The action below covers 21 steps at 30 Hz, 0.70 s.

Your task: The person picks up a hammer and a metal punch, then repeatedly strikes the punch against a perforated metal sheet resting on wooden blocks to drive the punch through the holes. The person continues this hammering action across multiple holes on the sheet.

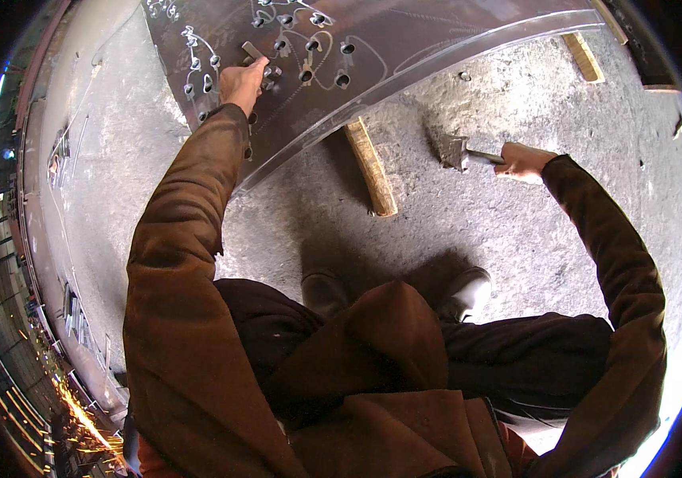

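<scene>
A large dark steel plate (297, 107) with several round holes and pale curved marks around them lies ahead of me. Over its left part, my left hand (241, 86) is closed around a short metal piece (253, 52), whose top end sticks out past the fingers. What kind of tool it is, I cannot make out. Off to the right, away from the plate, my right hand (524, 162) grips the handle of a hammer (454, 152). The hammer's blocky head points left, above the concrete floor.
A wooden block (371, 171) juts from under the plate's near edge, and another wooden block (583, 58) lies farther right. My boots (468, 293) stand on the rough concrete floor (548, 263). Orange sparks (78, 410) fly at the far lower left.
</scene>
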### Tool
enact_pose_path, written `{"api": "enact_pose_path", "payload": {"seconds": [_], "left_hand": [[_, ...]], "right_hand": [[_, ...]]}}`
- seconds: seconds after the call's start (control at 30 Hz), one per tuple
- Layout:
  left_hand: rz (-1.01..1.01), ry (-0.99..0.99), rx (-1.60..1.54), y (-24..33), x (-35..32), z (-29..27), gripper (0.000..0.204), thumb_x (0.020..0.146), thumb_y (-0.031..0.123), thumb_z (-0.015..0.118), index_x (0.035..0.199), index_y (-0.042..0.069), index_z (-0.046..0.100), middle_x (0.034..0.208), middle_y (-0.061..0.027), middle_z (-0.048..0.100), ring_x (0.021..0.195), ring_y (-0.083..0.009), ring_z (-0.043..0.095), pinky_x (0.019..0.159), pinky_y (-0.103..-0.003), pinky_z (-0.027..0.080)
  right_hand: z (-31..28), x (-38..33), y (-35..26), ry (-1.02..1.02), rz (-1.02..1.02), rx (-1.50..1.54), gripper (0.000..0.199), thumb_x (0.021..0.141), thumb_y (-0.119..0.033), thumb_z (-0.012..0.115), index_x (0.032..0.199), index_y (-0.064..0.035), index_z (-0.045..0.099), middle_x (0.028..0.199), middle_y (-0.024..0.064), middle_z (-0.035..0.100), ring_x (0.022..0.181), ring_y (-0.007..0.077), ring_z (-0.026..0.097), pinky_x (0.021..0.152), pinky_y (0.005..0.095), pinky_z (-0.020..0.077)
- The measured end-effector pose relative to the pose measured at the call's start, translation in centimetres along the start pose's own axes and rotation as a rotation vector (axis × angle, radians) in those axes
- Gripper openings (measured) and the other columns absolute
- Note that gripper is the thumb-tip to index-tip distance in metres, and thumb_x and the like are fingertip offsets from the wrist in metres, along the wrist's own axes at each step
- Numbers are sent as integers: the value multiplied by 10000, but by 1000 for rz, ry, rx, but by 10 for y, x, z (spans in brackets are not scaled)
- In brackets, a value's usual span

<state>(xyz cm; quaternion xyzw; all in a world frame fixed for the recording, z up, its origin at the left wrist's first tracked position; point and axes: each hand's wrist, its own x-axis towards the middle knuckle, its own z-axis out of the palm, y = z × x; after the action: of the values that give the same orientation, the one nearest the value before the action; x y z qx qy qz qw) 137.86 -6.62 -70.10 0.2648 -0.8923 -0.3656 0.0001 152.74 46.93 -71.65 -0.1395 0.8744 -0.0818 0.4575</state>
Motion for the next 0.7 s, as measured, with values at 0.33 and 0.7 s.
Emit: {"api": "enact_pose_path", "payload": {"seconds": [0.33, 0.7], "left_hand": [[22, 19, 406, 54, -8, 14, 529, 727, 525, 851, 975, 67, 760, 1091, -161, 747, 1037, -333, 710, 912, -427, 543], [261, -161, 559, 48, 47, 22, 989, 754, 606, 762, 1530, 101, 413, 1060, -113, 736, 757, -211, 730, 819, -381, 568]], "right_hand": [[5, 4, 21, -21, 50, 8, 484, 887, -371, 675, 818, 102, 599, 712, 252, 608, 625, 321, 592, 589, 473, 447], [5, 4, 20, -82, 90, 59, 470, 908, -347, 684, 779, 90, 566, 680, 209, 588, 610, 268, 571, 568, 457, 436]]}}
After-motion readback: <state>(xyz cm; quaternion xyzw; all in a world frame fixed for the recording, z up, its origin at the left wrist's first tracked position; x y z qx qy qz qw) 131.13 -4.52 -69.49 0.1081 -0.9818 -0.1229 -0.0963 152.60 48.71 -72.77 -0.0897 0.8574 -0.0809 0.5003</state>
